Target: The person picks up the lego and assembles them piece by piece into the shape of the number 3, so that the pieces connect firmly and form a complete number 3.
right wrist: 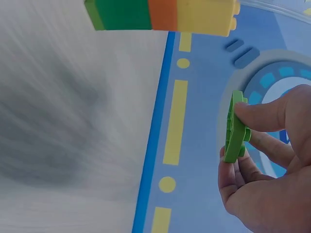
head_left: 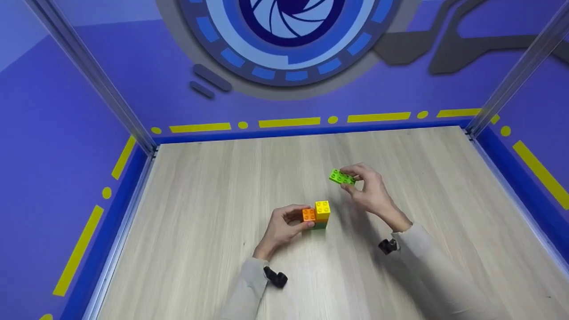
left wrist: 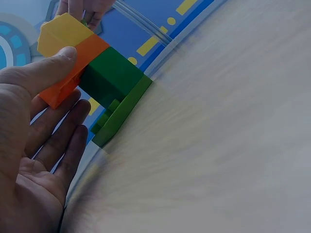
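A small stack of toy building bricks stands on the table: a flat green plate (left wrist: 126,110) at the bottom, a dark green brick (left wrist: 111,75) on it, then an orange brick (head_left: 309,215) jutting left, with a yellow brick (head_left: 322,209) on top. My left hand (head_left: 282,226) pinches the jutting orange brick between thumb and fingers. Raised above the table to the right of the stack, my right hand (head_left: 369,189) pinches a thin light green studded plate (head_left: 341,177). Its hollow underside faces the stack side in the right wrist view.
The wooden table (head_left: 200,200) is bounded by a blue back wall (head_left: 284,109) and blue side walls with metal corner posts (head_left: 93,75). Small black wrist cameras (head_left: 276,278) are strapped at both sleeves.
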Available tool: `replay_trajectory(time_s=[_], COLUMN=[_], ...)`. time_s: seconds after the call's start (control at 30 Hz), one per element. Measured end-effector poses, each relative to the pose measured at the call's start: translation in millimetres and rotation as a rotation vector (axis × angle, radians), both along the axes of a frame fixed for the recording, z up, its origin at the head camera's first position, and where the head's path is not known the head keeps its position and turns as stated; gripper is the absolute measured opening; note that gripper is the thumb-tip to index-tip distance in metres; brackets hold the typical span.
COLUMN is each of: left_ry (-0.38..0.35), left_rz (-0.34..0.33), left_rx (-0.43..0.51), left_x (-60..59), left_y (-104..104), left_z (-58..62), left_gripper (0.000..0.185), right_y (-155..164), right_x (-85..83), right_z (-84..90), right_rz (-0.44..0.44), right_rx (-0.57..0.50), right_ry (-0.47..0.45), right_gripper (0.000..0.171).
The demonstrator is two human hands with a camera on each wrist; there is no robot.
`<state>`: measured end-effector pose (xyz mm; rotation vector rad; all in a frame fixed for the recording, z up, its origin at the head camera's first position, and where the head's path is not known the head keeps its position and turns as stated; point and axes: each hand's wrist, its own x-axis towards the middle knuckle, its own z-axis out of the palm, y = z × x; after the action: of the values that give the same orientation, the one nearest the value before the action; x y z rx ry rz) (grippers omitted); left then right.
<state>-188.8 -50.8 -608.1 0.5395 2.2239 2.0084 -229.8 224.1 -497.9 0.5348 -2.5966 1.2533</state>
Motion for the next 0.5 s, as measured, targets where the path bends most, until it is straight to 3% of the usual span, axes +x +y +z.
replay_trajectory(time_s=[0.5], left_ry=[-0.015], left_rz=[-0.015], left_rx=[0.010], left_x=[0.0], left_y=[-0.6], left_z=[1.4], left_gripper=[0.044], right_y=[-10.9], right_x=[11.4], right_z=[15.2], right_rz=[0.082], right_rx=[0.007], right_ry=[0.001], right_gripper=[0.035])
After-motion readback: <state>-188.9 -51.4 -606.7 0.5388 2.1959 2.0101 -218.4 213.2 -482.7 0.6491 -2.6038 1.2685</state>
